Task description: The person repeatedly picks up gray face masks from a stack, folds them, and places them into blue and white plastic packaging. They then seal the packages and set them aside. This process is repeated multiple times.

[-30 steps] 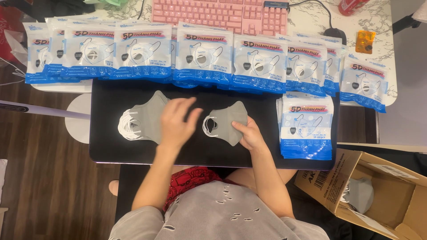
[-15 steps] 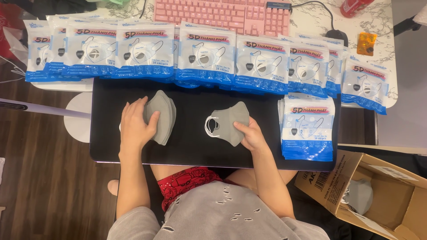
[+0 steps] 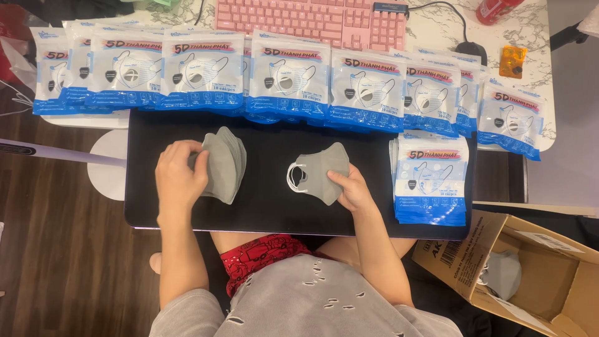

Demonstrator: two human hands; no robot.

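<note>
A black board [image 3: 268,206] lies across my lap. My left hand [image 3: 180,171] grips a stack of several grey face masks [image 3: 223,163], held on edge at the board's left. My right hand [image 3: 353,190] rests its fingers on a single grey mask [image 3: 318,171] with white ear loops, lying flat at the middle of the board. The two hands are apart, with bare black board between them.
A row of sealed mask packets [image 3: 287,78] lines the white table's near edge behind the board. A pile of the same packets [image 3: 432,181] sits on the board's right end. A pink keyboard [image 3: 312,22] lies behind. An open cardboard box [image 3: 530,274] with grey masks stands at lower right.
My left hand has moved left from the middle of the board, gathered the spread grey masks and stood them up as a stack. My right hand has stayed on the single mask.
</note>
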